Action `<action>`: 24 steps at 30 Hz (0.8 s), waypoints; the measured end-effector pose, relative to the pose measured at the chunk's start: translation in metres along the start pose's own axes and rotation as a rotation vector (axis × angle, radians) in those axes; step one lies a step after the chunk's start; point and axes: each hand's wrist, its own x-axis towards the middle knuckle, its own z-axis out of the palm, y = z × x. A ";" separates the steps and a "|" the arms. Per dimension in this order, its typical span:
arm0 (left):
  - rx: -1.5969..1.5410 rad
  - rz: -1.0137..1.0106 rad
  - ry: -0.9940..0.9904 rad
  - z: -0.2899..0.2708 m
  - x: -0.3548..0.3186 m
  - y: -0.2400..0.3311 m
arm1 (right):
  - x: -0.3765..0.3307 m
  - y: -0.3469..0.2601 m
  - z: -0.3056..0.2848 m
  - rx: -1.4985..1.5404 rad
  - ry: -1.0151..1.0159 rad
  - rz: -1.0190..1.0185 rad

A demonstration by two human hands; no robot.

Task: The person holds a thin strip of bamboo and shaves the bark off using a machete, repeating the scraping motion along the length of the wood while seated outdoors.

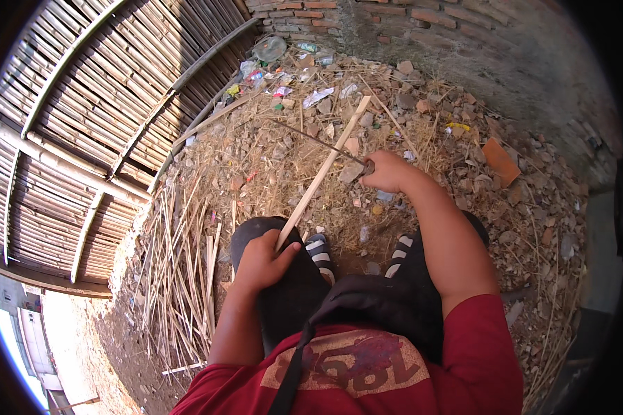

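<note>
My left hand [262, 259] grips the near end of a long pale bamboo strip [325, 166], braced on my left knee in dark trousers. The strip slants up and away to the right over the ground. My right hand [387, 171] is closed around the handle of a long thin blade [318, 142], which crosses the strip near its middle and points left. My sandalled feet [320, 250] rest on the dirt below the strip.
A pile of split bamboo strips [183, 277] lies on the ground at my left. A woven bamboo fence [83, 124] curves along the left. A brick wall [422, 28] stands behind rubble, dry straw, litter and an orange tile piece [500, 160].
</note>
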 end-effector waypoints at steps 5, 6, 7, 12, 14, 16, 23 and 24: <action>0.018 -0.014 -0.023 0.000 -0.002 -0.002 | -0.013 -0.037 0.012 -0.176 -0.235 -0.235; 0.020 0.006 -0.032 0.000 -0.001 -0.001 | -0.007 -0.019 0.010 -0.167 -0.215 -0.239; 0.021 0.027 -0.029 -0.001 0.000 -0.001 | -0.004 -0.012 0.001 -0.167 -0.192 -0.252; -0.037 -0.026 -0.015 -0.003 0.002 0.001 | 0.003 0.004 0.000 0.132 -0.011 0.101; -0.042 -0.047 -0.012 -0.001 0.001 0.000 | -0.004 -0.019 0.014 0.014 0.003 -0.034; -0.024 -0.072 -0.017 -0.002 -0.001 -0.001 | -0.020 -0.053 0.014 -0.164 -0.165 -0.147; -0.041 -0.044 -0.027 -0.003 0.003 0.001 | 0.000 -0.003 -0.007 0.104 -0.121 0.068; -0.043 -0.036 -0.024 -0.001 0.002 -0.001 | 0.001 0.000 -0.009 0.218 -0.073 0.175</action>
